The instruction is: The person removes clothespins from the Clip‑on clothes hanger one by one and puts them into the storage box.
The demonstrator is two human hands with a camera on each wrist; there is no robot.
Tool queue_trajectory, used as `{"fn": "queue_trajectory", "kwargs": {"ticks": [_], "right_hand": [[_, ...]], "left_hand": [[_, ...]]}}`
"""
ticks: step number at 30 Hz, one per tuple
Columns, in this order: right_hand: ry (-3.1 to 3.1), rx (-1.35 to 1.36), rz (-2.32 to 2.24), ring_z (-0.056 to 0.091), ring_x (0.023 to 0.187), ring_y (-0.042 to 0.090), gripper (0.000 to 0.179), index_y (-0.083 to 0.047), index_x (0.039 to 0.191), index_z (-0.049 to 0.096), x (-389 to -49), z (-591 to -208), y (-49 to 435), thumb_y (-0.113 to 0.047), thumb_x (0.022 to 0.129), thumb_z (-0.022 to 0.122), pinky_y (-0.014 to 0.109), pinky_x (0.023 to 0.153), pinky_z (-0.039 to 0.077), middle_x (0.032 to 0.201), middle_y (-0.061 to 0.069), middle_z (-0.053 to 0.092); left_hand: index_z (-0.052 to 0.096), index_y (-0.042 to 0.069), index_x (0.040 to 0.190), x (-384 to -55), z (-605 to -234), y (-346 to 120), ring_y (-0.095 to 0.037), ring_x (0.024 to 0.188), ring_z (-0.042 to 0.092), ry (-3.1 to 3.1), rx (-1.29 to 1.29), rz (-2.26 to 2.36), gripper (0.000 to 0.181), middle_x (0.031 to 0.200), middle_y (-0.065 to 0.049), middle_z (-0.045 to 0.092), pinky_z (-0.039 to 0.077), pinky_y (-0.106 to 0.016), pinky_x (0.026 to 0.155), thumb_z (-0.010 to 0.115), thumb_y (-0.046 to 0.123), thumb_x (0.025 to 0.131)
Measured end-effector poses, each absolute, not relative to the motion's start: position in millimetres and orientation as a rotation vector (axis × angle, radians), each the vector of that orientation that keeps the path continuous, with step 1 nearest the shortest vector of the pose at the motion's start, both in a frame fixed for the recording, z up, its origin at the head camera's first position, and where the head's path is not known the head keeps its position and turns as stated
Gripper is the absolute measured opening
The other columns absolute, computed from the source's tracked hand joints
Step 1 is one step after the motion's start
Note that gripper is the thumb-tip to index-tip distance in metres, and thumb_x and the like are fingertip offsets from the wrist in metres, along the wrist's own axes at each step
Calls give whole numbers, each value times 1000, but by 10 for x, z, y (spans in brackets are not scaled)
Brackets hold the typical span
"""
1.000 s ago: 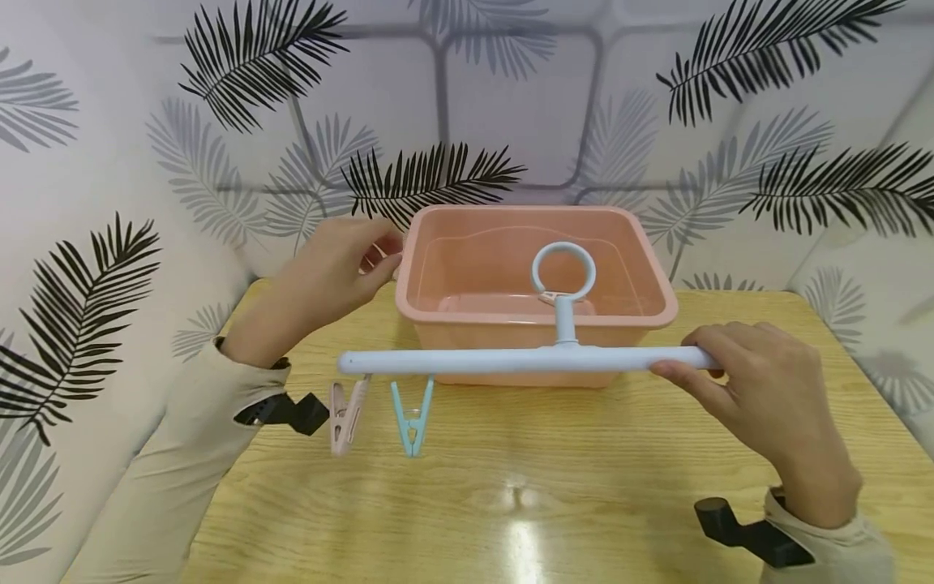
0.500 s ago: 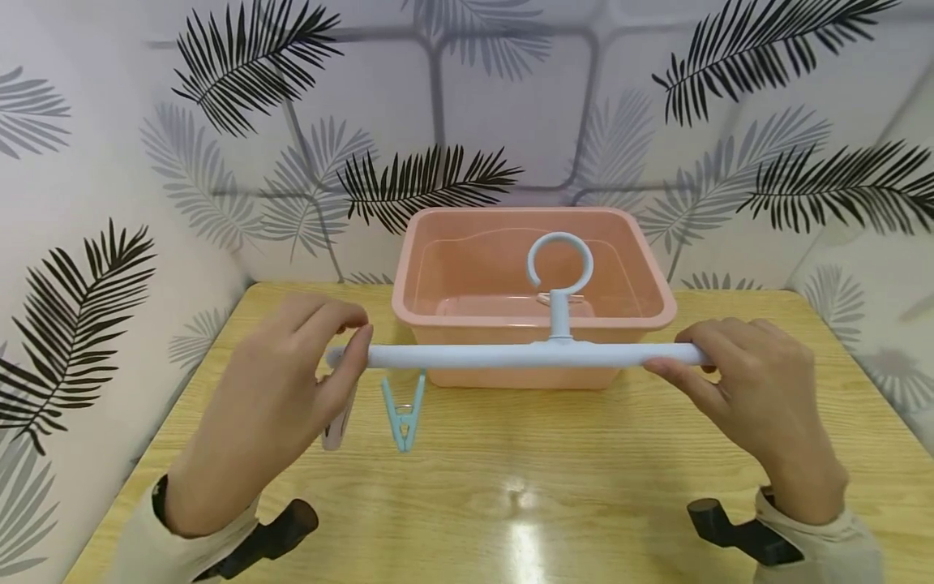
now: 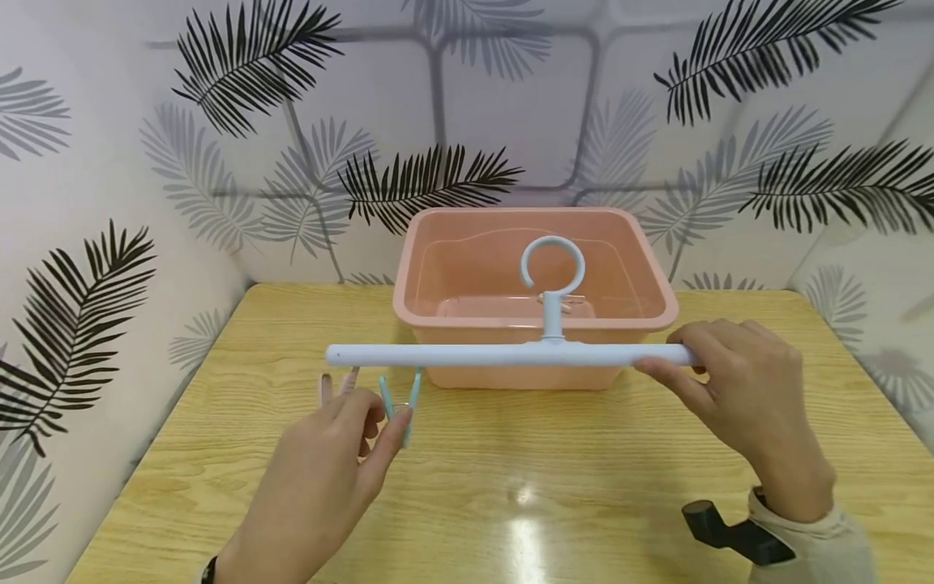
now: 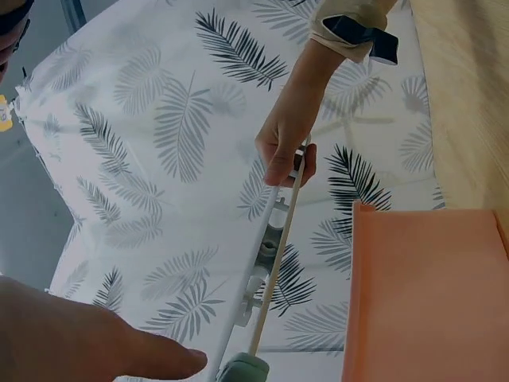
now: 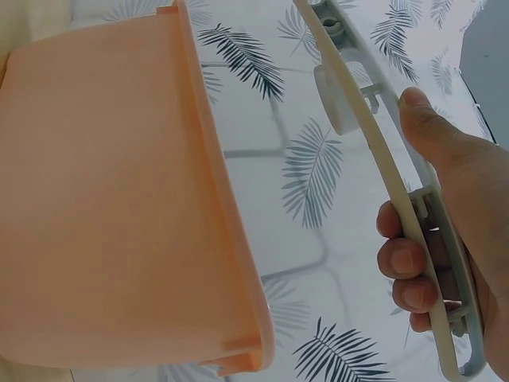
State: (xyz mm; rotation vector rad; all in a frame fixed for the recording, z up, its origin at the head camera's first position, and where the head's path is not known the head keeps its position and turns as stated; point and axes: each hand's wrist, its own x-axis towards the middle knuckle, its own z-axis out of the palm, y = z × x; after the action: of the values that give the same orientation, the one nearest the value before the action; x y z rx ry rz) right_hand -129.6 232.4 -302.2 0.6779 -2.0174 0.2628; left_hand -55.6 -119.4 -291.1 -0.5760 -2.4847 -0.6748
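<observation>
A pale blue hanger (image 3: 452,354) with an open ring hook (image 3: 552,265) is held level in front of the tub. My right hand (image 3: 737,373) grips its right end; in the right wrist view my fingertips (image 5: 402,259) wrap the lower edge, thumb on the other side. Under the left end hang a teal clip (image 3: 416,389) and a pinkish clip (image 3: 325,388), partly hidden. My left hand (image 3: 321,470) is at the teal clip, thumb overlapping it. In the left wrist view the thumb (image 4: 171,356) lies beside a green clip end (image 4: 242,368); I cannot tell whether it pinches.
A salmon-coloured tub (image 3: 536,322) stands at the back of the wooden table (image 3: 569,487), with small clips (image 3: 569,302) inside. A leaf-patterned wall covering (image 3: 503,130) rises behind the table and along its left side.
My left hand has moved from beside the tub to the hanger's left end, then down to the teal clip. My right hand still grips the hanger, which has shifted slightly left.
</observation>
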Motion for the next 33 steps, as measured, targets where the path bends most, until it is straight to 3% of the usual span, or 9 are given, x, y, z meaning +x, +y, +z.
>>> {"fn": "queue_trajectory", "kwargs": {"ticks": [5,8,11,13,15,19,21,26,33], "right_hand": [[-2023,697,248,32,44,11,70,-8,65,57,-1308,-3036,2294,-69,91,37,30,41,25,53,-4,43],[-2029,697,242,33,44,11,70,-7,65,57,-1311,-3043,2295,-69,91,36,30,41,25,53,-4,43],[-2031,690,243,32,44,11,70,-7,66,57,-1313,-3041,2292,-68,92,36,30,41,24,53,-4,43],[-2028,683,242,31,44,11,69,-7,65,56,-1317,-3044,2291,-68,92,36,30,41,23,53,-4,42],[-2026,680,240,30,44,11,69,-7,65,56,-1321,-3048,2289,-68,92,37,29,41,23,53,-4,41],[-2025,662,239,29,44,11,68,-8,65,55,-1328,-3058,2301,-68,92,36,29,40,22,52,-5,39],[-2030,652,243,28,44,12,68,-8,65,55,-1332,-3065,2318,-68,92,36,30,40,22,52,-5,38],[-2084,646,263,30,45,11,66,-10,68,56,-1348,-3103,2364,-69,91,37,29,42,22,54,-7,38],[-2132,642,308,30,46,11,64,-13,70,57,-1369,-3162,2389,-72,89,38,27,42,22,54,-7,40]], "left_hand": [[58,3,91,-578,-2941,-1193,-7,48,44,-2842,-350,-712,25,64,3,50,41,-24,47,56,27,99],[60,4,92,-599,-2970,-1183,-32,86,67,-2946,-352,-759,32,62,5,52,52,-36,84,47,31,103],[60,8,86,-607,-3015,-1150,-42,125,49,-2902,-418,-816,33,63,8,58,16,-51,114,44,33,103],[58,11,82,-629,-3045,-1119,-33,118,58,-2841,-456,-860,31,62,9,60,0,-51,116,47,32,102],[59,10,83,-655,-3066,-1087,-19,92,69,-2805,-443,-935,29,65,7,63,4,-46,117,51,31,101],[63,4,95,-707,-3081,-1053,-2,63,65,-2748,-380,-1219,22,78,2,68,39,-25,102,58,25,98],[63,2,100,-718,-3076,-1060,-1,60,64,-2699,-356,-1344,20,80,0,68,52,-19,76,60,21,97],[62,0,97,-701,-3036,-1143,-1,54,63,-2557,-358,-1358,9,72,0,67,52,-17,52,65,6,91],[62,1,90,-674,-3021,-1194,-3,53,63,-2522,-415,-1238,8,67,1,67,50,-15,51,69,4,88]]}}
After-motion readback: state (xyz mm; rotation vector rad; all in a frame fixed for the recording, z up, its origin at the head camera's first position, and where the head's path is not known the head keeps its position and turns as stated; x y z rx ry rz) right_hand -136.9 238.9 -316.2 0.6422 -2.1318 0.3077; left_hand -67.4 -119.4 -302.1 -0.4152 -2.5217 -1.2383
